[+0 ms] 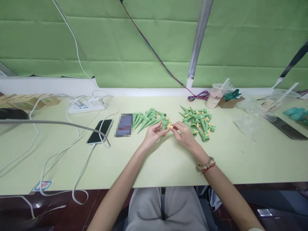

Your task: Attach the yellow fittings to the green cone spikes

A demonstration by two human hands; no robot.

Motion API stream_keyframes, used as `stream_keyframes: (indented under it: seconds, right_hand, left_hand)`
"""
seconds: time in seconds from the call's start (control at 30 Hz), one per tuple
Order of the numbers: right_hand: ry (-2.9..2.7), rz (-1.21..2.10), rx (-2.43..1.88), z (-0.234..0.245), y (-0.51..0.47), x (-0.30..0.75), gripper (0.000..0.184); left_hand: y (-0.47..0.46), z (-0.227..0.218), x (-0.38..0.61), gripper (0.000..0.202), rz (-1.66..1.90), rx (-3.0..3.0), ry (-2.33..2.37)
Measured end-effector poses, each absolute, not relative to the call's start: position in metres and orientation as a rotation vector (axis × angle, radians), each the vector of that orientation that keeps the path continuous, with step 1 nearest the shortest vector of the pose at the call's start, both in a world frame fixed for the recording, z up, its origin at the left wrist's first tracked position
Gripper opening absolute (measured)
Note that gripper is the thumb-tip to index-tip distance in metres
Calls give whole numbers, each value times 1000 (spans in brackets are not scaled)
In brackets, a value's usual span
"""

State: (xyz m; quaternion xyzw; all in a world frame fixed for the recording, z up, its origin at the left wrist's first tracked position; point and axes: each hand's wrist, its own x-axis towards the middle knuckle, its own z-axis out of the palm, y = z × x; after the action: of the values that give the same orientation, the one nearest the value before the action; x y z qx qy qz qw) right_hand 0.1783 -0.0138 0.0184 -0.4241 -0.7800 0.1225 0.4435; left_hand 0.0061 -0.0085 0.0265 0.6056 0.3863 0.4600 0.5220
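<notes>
Green spike (165,123) in left hand (152,135), fingers closed around it. Right hand (185,134): fingertips pinched on yellow valve (170,127), just beside spike. Spike pile (202,122) right of fingers; spike row (144,122) left.

The trousers (144,208) are grey; the right wrist (202,156) wears a bracelet of round beads (204,166) and a red cord (210,168).

Counting two groups of overlapping green spikes (145,122), too crowded to total, one held spike (165,122), two drink cups (213,100), one power strip (88,105).
</notes>
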Motion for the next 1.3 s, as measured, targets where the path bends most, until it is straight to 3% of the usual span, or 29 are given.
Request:
stream_keyframes:
  seconds: [0.13,0.33,0.4,0.67,0.83,0.97,1.2,1.3]
  right_hand:
    - [-1973,369,-1067,19,-17,176,28]
    - [-1610,1106,-949,14,-15,164,50]
    - [-1552,1178,-914,12,-14,161,52]
    - [-1835,515,-1175,16,-21,170,30]
    - [-1909,396,-1096,16,-18,172,25]
    - [-1818,608,-1090,16,-20,169,35]
    - [-1372,1316,-835,13,-15,158,52]
    - [-1295,1389,-821,11,-14,155,54]
  left_hand:
    - [-9,27,5,48,1134,1602,998]
    - [-10,29,6,35,1240,1725,1027]
    - [-11,28,7,33,1249,1700,1043]
    - [-12,28,11,47,1137,1408,900]
    - [-11,28,9,42,1106,1465,936]
    - [-10,24,8,44,1166,1540,997]
    - [-7,21,9,36,1307,1682,1014]
    - [-7,22,10,37,1298,1672,1058]
